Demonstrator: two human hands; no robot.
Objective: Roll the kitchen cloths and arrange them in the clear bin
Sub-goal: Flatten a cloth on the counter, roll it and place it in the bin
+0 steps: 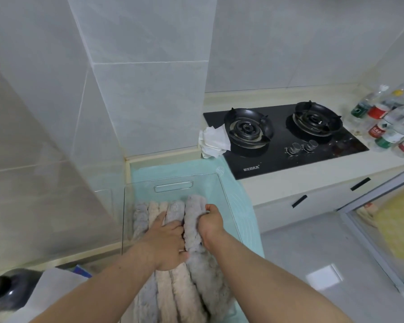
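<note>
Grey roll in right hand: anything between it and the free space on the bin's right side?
Nothing visible. The right hand grips the grey roll inside the clear bin, beside the row of rolled cloths that the left hand presses on. To its right, only bare bin floor up to the wall.

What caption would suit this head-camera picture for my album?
Right hand grips a grey rolled cloth in the clear bin while left hand presses the neighbouring rolls.

rolled cloths [166, 296]: near ends cut by bottom edge | left hand [167, 243]: covers several rolls' middles | right hand [211, 221]: fingertips buried in grey cloth roll [194, 206] | bottles [387, 122]: blurred, cut by right edge | hob lettering [251, 169]: unreadable | dark round object [7, 290], near left: blurred
</note>
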